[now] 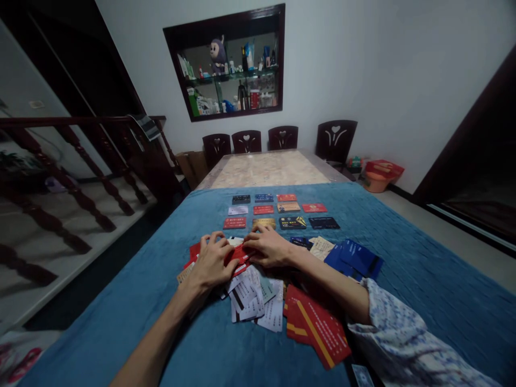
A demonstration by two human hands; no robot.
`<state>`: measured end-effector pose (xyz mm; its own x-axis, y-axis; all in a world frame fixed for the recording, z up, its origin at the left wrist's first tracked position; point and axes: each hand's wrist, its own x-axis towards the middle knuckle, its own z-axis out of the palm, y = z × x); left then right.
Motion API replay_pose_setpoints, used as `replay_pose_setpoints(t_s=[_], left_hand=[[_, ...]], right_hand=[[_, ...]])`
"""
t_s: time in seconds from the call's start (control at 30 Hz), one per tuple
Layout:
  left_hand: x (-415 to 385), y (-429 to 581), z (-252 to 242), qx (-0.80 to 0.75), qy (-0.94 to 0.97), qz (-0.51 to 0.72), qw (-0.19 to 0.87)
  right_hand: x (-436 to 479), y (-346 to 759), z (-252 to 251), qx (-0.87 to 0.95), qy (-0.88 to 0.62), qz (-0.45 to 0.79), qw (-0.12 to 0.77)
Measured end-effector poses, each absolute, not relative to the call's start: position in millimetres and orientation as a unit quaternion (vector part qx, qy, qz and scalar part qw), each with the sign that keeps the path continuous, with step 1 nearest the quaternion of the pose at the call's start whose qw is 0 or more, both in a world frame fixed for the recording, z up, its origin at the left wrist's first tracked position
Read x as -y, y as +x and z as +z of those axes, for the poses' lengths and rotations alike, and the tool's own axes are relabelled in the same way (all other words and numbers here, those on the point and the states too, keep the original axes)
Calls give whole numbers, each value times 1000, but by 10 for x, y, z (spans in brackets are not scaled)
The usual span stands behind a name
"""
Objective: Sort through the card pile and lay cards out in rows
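My left hand [213, 259] lies over a pile of red cards [238, 255], its fingers bent and spread, thumb toward the middle. From the right, my right hand [268, 246] reaches onto the same pile with fingers apart and curved, its thumb hidden. White cards [246, 295] with dark stripes fan out just below the hands. Under my right forearm lie larger red cards with a yellow band [316, 328]. Blue cards [355, 258] and a cream card [321, 248] lie to the right of that arm. Beyond the hands are laid-out rows of cards, including a black and gold VIP card [293, 222].
A blue cloth [161, 306] covers the near part of the table; the far end is a pale tabletop [278, 166]. Dark chairs [334, 141] stand behind it. A wooden railing [80, 199] runs along the left. An orange bucket [377, 181] sits by the right wall.
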<state>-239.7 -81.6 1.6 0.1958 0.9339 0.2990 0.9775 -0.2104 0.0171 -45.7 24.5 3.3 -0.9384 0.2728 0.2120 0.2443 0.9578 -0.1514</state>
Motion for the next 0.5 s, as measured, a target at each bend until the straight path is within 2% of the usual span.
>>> replay_pose_setpoints(t_s=[0.5], left_hand=[[801,-2461,-73,576,-790,-187,91]], right_hand=[[-330,-451,-70,979,-29,-23,200]])
